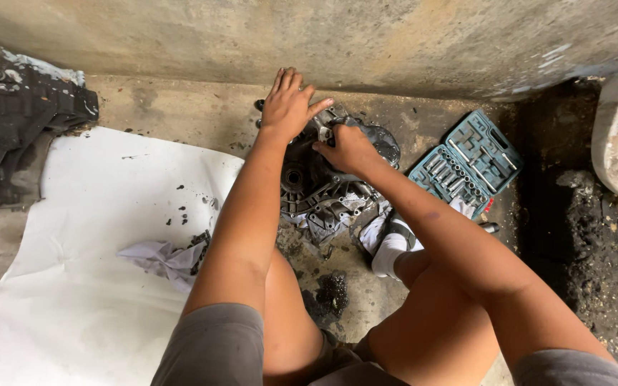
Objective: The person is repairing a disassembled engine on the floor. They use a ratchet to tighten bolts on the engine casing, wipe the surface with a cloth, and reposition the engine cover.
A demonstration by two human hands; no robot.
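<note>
Floor: bare concrete (180, 107), wall behind.
Left hand (289, 106): fingers spread flat on the metal casing (323, 193).
Right hand (348, 149): fingers pinching something small on the casing.
Socket set (470, 164): just right of casing.

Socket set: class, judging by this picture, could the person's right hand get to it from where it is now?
Probably yes: the open socket set lies just beside the right hand, with only bare floor between.
</note>
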